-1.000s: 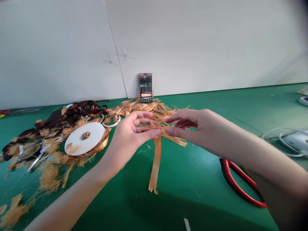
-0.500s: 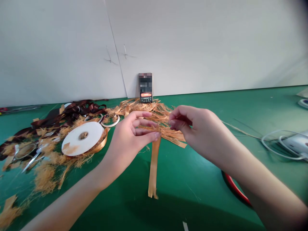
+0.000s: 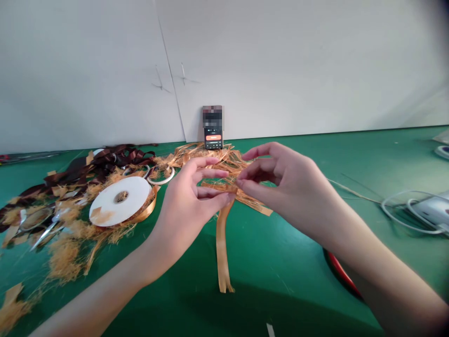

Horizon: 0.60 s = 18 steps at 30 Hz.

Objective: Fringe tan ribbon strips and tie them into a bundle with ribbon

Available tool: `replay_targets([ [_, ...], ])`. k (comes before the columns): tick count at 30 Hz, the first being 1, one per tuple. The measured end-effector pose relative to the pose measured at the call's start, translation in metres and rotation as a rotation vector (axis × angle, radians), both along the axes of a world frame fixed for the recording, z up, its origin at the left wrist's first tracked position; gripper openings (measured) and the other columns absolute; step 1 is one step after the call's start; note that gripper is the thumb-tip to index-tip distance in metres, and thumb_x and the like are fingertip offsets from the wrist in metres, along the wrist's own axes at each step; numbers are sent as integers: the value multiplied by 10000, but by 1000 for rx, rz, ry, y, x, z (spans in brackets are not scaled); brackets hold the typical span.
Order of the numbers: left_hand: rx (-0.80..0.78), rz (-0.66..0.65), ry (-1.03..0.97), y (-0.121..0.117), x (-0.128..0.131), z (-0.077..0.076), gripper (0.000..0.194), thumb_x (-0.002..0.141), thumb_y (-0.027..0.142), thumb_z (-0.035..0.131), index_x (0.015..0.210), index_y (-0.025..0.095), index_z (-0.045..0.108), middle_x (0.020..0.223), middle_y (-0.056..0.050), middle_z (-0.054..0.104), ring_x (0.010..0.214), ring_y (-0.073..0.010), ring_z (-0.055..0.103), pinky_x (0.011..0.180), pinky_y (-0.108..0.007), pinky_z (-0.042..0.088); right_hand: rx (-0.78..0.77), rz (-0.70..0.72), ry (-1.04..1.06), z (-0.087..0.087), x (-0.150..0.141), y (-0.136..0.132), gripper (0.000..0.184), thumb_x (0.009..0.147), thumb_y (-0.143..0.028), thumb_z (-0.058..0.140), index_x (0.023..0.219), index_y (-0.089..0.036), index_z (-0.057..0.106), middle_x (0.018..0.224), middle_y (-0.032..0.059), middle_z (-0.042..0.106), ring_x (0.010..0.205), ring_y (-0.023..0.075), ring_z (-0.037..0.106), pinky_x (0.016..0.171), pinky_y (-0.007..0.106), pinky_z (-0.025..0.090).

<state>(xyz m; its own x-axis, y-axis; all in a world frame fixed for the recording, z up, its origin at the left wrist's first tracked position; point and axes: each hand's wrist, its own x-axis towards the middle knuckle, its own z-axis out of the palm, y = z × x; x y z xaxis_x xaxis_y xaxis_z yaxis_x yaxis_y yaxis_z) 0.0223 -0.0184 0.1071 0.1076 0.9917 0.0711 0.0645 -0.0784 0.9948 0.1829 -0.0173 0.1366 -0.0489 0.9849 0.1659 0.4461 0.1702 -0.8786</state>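
My left hand (image 3: 185,206) and my right hand (image 3: 280,185) meet over a frayed gold satin ribbon knot (image 3: 224,186). The left thumb and fingertips pinch the ribbon from the left. The right thumb and forefinger hold it from the right. A flat gold ribbon tail (image 3: 221,252) hangs from the knot down to the green mat (image 3: 266,271). Loose frayed gold strands (image 3: 210,154) spread behind my hands. To my left lies a white-sided spool of gold ribbon (image 3: 121,201).
Scissors (image 3: 44,229) lie among gold fibres at the left, and a heap of dark brown ribbon (image 3: 98,164) lies behind them. A phone (image 3: 213,140) leans against the white wall. A red-handled tool (image 3: 342,274) lies under my right forearm, and a white cable (image 3: 403,210) runs at the right.
My right hand has moved left and closed its fingertips onto the ribbon knot. The ribbon tail now hangs slightly further down and curves more.
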Motion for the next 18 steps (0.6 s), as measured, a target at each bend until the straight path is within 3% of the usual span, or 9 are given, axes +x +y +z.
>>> replay_targets([
  [3,2,12,5,1,0,0,489,664,182,773,1080,237,522,1070,-26,677,689,-146,714,693,-295,593,25,-11,64,0,2,1,293,687,-128,647,931,-214,509,742,-14,697,679,152,661,571,267,516],
  [10,-4,-19,26,1,0,-1,471,682,170,750,1090,230,523,1046,-30,685,699,-145,710,707,-301,590,-96,51,18,-3,0,0,329,654,-106,650,939,-205,520,727,-9,693,682,165,671,591,280,530],
  [18,-8,-1,34,2,-2,-3,491,670,236,779,1092,226,528,1014,-45,695,731,-176,712,714,-324,583,44,-82,34,2,3,0,293,679,-172,662,926,-222,514,767,29,704,696,199,672,564,319,523],
])
